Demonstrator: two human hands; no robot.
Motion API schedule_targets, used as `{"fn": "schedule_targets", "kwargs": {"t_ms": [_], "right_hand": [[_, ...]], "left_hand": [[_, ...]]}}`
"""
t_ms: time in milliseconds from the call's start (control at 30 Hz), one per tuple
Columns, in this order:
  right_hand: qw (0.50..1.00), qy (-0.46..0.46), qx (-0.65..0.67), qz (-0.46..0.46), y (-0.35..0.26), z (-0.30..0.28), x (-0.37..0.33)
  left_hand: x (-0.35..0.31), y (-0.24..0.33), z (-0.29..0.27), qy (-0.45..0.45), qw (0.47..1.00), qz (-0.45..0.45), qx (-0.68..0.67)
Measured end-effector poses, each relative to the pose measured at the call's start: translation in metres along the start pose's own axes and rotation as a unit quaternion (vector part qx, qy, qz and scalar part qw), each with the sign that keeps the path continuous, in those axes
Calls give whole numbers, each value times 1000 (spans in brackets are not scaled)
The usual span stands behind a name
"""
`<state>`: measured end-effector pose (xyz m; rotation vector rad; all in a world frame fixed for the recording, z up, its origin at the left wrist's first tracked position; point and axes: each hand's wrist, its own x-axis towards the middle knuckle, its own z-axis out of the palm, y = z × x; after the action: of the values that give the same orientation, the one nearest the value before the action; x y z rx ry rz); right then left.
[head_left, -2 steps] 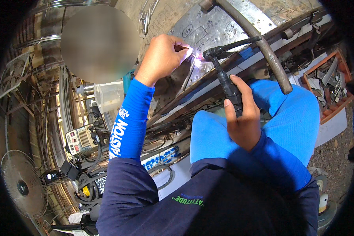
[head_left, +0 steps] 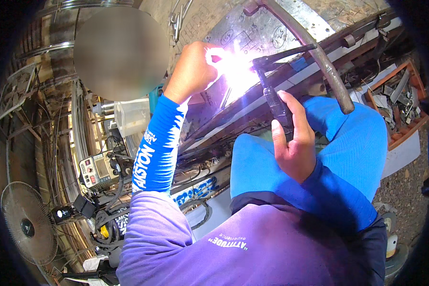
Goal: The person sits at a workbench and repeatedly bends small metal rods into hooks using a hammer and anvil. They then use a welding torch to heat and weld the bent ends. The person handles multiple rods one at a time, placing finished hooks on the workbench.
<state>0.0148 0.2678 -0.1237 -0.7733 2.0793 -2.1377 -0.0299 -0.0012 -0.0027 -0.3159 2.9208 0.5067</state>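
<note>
In my right hand [head_left: 298, 138] is a black TIG welding torch [head_left: 276, 102], gripped along its handle, with its head turned toward the bench. A blinding white-violet welding arc [head_left: 238, 69] burns just left of the torch head. My left hand [head_left: 195, 69] is closed in a pinch right beside the glare; what its fingertips hold is washed out. Below the arc, the lower part of a thin metal rod [head_left: 225, 98] shows. Under the work lies a metal plate [head_left: 264, 35] with handwritten marks.
A long, curved metal bar [head_left: 319, 57] slants across the plate toward my knee. Metal rods [head_left: 178, 21] lie at the back. On the left are a welding machine [head_left: 99, 170], cables [head_left: 107, 221] and a fan [head_left: 27, 228]. An orange crate [head_left: 395, 138] of scrap stands right.
The small glow at the torch tip has flared into a bright arc, lighting my sleeve and shirt violet and hiding the left fingertips. Both hands stay nearly in place.
</note>
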Motion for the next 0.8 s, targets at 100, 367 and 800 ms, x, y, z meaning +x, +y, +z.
{"fn": "schedule_targets", "kwargs": {"t_ms": [100,367,800], "right_hand": [[997,-11,33,66,-3,-1,0],[992,6,62,107,-3,-1,3],[991,13,57,119,-4,-6,1]], "left_hand": [[4,6,0,-9,1000,-15,2],[4,11,0,-1,999,-32,28],[19,7,-9,-75,996,-12,35]]}}
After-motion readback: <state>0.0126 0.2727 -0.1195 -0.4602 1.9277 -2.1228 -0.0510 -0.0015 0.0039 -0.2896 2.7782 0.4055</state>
